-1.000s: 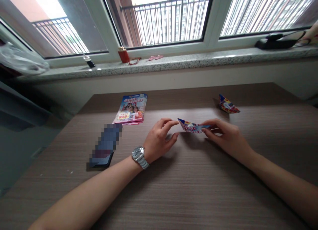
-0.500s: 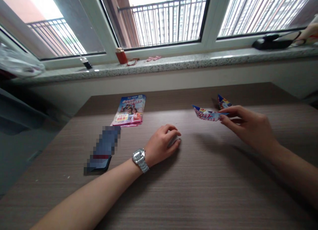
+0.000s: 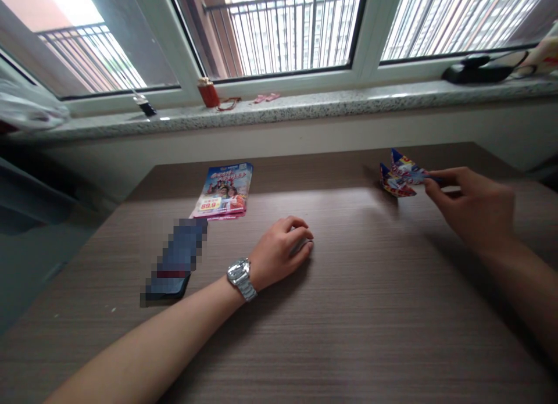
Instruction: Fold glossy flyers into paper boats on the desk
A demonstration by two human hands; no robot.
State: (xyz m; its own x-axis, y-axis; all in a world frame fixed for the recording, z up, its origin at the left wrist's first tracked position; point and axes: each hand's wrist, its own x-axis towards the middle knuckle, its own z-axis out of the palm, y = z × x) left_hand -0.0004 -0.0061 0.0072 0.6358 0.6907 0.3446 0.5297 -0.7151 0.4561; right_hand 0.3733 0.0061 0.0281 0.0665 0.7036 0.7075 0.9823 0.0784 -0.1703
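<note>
At the far right of the table, my right hand point(image 3: 473, 203) pinches the right end of a folded paper boat point(image 3: 408, 167) between thumb and fingertips. A second paper boat point(image 3: 397, 189) sits just in front of the held one; in this view they overlap, and whether they touch I cannot tell. Both are folded from printed blue, red and white paper. My left hand point(image 3: 281, 250), with a silver watch point(image 3: 240, 273) on its wrist, rests on the table point(image 3: 349, 311). Its fingers are loosely curled, with a gap between them and the thumb; nothing shows clearly inside.
A stack of printed flyers point(image 3: 224, 189) lies at the table's left rear. Nearer me is a dark phone point(image 3: 176, 261), partly pixelated. Along the stone windowsill point(image 3: 305, 106) are a red lighter-like item point(image 3: 208, 93), a small black-and-white item point(image 3: 145, 106) and a black device point(image 3: 477, 71).
My right hand has carried its paper boat right and away from me, up to the other boat. My left hand stays resting in place. The view has shifted slightly.
</note>
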